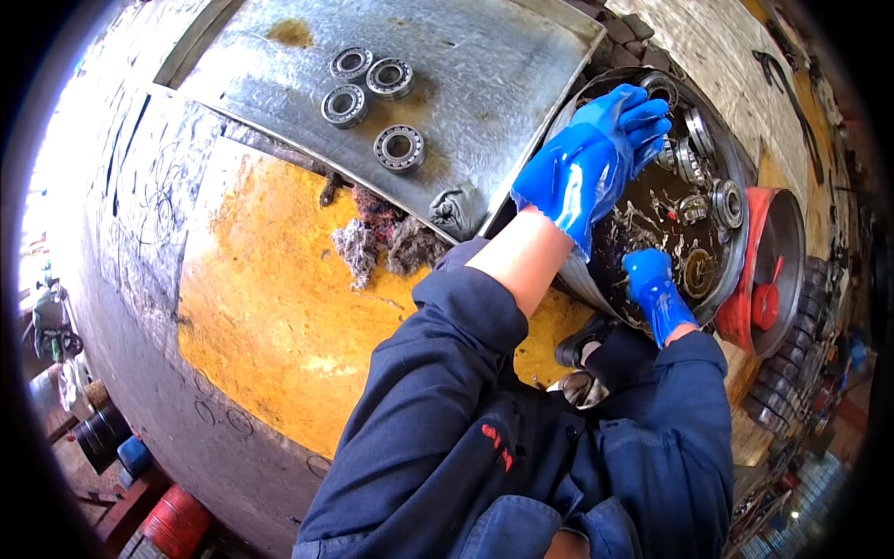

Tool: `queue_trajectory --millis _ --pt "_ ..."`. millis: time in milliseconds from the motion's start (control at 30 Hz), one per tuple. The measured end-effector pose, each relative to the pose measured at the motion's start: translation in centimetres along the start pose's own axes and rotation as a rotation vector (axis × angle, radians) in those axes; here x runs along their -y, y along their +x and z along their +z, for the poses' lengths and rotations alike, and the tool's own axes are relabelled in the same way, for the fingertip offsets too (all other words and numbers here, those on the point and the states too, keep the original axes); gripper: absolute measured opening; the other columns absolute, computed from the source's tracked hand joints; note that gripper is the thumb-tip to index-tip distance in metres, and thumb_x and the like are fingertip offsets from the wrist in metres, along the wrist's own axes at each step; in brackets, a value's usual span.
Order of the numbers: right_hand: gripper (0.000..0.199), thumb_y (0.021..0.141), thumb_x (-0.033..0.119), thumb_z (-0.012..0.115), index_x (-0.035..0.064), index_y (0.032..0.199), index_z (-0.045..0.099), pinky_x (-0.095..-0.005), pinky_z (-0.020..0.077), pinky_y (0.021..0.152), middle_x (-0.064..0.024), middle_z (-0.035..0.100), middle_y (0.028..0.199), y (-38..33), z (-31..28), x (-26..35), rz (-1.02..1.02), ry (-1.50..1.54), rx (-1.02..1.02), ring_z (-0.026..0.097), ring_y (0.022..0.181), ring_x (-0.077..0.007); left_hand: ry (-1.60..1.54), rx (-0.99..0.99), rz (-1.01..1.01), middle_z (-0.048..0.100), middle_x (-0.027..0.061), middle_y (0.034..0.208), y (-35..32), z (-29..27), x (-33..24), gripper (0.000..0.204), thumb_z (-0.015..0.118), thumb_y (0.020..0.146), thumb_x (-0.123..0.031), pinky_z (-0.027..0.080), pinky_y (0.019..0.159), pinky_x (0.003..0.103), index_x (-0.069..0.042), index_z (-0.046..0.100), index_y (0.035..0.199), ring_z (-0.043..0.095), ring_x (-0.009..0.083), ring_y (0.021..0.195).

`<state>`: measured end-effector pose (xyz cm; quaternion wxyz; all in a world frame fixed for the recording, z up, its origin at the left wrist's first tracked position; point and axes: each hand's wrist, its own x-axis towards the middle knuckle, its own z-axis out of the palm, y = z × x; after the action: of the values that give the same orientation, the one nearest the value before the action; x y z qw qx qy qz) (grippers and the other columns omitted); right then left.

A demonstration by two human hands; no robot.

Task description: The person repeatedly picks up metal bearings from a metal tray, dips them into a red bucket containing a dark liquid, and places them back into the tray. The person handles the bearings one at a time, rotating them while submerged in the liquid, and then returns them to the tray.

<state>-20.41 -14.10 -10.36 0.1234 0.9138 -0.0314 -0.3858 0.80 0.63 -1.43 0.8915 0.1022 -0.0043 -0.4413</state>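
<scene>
Cannot tell the grip of either hand: left hand point(596, 154), in a blue glove, spread with fingers half curled over the far side of a round metal basin point(740, 168), reaching among bearings in basin point(694, 163) lying in dark liquid (whether anything sits in the palm stays hidden). Right hand point(652, 284), gloved in blue too, dipped at the near edge of the same basin, fingers down in the dark liquid and out of sight. More rings along the basin's right wall, one flat brownish disc point(698, 270) just beside the right hand.

Well apart to the left, on a grey sheet-metal plate point(494, 74): four cleaned bearings point(372, 98), three close together, one nearer the plate's front edge. Crumpled grey rag point(454, 212) at the plate's near corner, a tuft of fibre waste point(382, 238) just below it on the yellow-stained bench top point(270, 307). Beside the basin, to the right, a red tub point(759, 279) with a red knobbed piece inside. Dark blue sleeves point(447, 373) coming up from the lower edge.
</scene>
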Motion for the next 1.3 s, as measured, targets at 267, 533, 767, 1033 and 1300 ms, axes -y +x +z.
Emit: queue_trajectory --millis 267,533,767,1033,1300 --pt "0.031 0.072 0.024 0.073 0.0062 0.097 0.073 -0.0506 0.0541 0.079 -0.0225 0.071 0.098 0.4 5.8 -0.3 0.234 0.57 -0.253 0.068 0.094 -0.0399 0.009 -0.08 -0.03 0.063 0.019 0.125 0.5 -0.1 -0.1 0.042 0.05 0.103 -0.033 0.056 0.092 0.044 -0.006 0.047 0.135 0.065 0.0348 0.109" --pt "0.035 0.076 0.031 0.071 -0.0005 0.093 0.072 -0.0497 0.0526 0.074 -0.0281 0.069 0.092 -0.2 3.6 -1.1 0.17 0.593 -0.304 0.068 0.091 -0.0422 0.107 0.003 0.0 0.065 0.0131 0.123 -0.2 0.1 -0.2 0.04 0.051 0.103 -0.038 0.053 0.086 0.037 -0.009 0.051 0.131 0.065 0.0289 0.105" --pt "0.02 0.077 0.021 0.067 0.005 0.088 0.073 -0.0504 0.0538 0.072 -0.0203 0.071 0.091 1.4 2.8 1.1 0.211 0.353 -0.184 0.068 0.086 -0.0405 0.113 -0.098 -0.047 0.062 0.0155 0.132 0.5 1.1 -0.2 0.039 0.046 0.104 -0.036 0.055 0.095 0.041 -0.009 0.053 0.132 0.063 0.0309 0.116" --pt "0.03 0.079 0.028 0.066 0.0038 0.095 0.074 -0.0464 0.0544 0.078 -0.0216 0.072 0.092 0.8 2.1 -0.6 0.252 0.666 -0.125 0.07 0.089 -0.0385 0.159 -0.152 -0.048 0.058 0.017 0.138 0.1 1.2 -1.1 0.043 0.043 0.105 -0.033 0.055 0.097 0.043 -0.005 0.052 0.136 0.06 0.0333 0.122" --pt "0.021 0.076 0.022 0.066 0.0084 0.088 0.076 -0.0521 0.0544 0.074 -0.0153 0.073 0.092 1.0 0.8 2.4 0.041 0.124 0.004 0.071 0.085 -0.0354 0.051 -0.156 -0.118 0.065 0.0163 0.126 1.2 1.2 -0.3 0.04 0.048 0.103 -0.034 0.059 0.088 0.042 -0.007 0.053 0.132 0.066 0.0331 0.112"
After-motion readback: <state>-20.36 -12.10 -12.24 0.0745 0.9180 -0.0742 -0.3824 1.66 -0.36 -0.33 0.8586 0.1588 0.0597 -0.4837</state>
